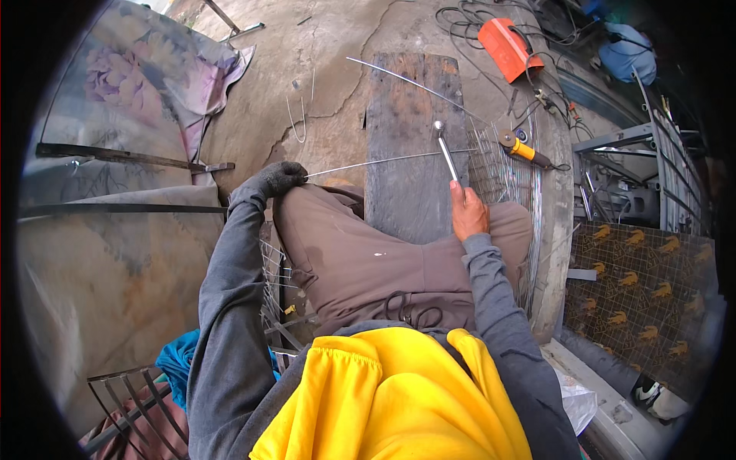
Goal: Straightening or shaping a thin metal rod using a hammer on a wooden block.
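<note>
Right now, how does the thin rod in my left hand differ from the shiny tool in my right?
The thin rod looks longer and slimmer, while the shiny tool is thicker, with a knobbed far end. The rod runs mostly sideways across the wooden board; the tool points away from you, slanting slightly left. Your gloved left hand holds the rod; your bare right hand holds the tool. Both look metallic.
</note>
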`<state>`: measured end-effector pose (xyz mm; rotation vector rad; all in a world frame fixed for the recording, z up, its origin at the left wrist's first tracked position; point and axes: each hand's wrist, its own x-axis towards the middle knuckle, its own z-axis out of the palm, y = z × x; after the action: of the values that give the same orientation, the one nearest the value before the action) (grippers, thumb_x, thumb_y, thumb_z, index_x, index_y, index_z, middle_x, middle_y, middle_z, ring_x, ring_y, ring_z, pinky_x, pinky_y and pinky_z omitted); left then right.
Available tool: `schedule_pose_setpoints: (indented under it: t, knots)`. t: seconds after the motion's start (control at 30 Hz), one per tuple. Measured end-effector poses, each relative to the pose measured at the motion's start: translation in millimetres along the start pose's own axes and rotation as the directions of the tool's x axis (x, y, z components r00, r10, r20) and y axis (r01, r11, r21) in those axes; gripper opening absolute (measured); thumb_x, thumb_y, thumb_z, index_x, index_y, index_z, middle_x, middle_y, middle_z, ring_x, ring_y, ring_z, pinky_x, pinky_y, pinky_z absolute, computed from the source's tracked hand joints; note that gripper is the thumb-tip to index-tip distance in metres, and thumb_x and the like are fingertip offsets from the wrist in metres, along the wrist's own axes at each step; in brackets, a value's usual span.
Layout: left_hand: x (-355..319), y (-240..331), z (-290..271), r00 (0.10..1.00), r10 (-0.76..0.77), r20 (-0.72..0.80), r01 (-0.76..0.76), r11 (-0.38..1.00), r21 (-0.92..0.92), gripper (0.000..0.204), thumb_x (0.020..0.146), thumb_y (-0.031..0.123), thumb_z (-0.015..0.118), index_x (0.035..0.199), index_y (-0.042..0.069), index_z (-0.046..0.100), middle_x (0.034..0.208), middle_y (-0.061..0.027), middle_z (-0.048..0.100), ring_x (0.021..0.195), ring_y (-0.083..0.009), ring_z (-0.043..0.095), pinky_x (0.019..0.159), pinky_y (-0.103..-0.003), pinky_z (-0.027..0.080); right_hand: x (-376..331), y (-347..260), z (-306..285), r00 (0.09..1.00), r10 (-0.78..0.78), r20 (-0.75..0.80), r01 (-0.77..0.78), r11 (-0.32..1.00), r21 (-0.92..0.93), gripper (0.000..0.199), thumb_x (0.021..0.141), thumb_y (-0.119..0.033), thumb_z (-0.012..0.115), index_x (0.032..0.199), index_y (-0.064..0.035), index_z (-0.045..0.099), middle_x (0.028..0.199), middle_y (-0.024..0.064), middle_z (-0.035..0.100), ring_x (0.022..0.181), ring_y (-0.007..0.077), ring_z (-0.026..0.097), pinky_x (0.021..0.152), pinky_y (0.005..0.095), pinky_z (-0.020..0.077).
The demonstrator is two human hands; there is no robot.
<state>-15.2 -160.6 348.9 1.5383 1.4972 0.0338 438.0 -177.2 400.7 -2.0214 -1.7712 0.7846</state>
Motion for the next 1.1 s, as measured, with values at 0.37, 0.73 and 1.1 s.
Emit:
schedule_pose_setpoints:
  t: [0.37,0.73,1.1]
  knots:
    - [-5,-1,-8,0.997,-0.027,0.077,0.034,0.995,-0.089,0.025,0.086,0.024,0.062,0.104,0.008,0.066,0.1,-0.0068,0.067,0.095,-0.017,0.06,0.089,-0.032,0.045,-8,5,0,0.999,0.033,0.027,-0.032,0.999,-0.027,0.056,0.092,-0.056,0.042,0.08,-0.0025,0.055,0.079,0.0257,0.061,0.08,0.0474,0.056,0.071,0.0529,0.0417]
    - [-16,-15,-20,0.996,-0.01,0.086,0.013,0.999,-0.032,0.024,0.087,0.023,0.06,0.104,0.007,0.067,0.099,-0.006,0.067,0.093,-0.0173,0.06,0.088,-0.032,0.045,-6,-3,-11,0.999,0.023,-0.047,-0.021,0.999,0.05,0.057,0.091,-0.057,0.042,0.079,-0.0028,0.055,0.076,0.0241,0.061,0.077,0.0468,0.056,0.07,0.0519,0.0419]
    - [-21,-11,-19,0.995,-0.037,0.088,0.04,0.999,-0.03,0.027,0.088,0.024,0.061,0.106,0.005,0.066,0.098,-0.0071,0.068,0.092,-0.0179,0.06,0.088,-0.033,0.045,-9,-4,-4,0.998,0.058,0.038,-0.058,0.998,0.006,0.058,0.091,-0.058,0.042,0.08,-0.0023,0.055,0.08,0.0256,0.061,0.08,0.0479,0.056,0.071,0.0538,0.041]
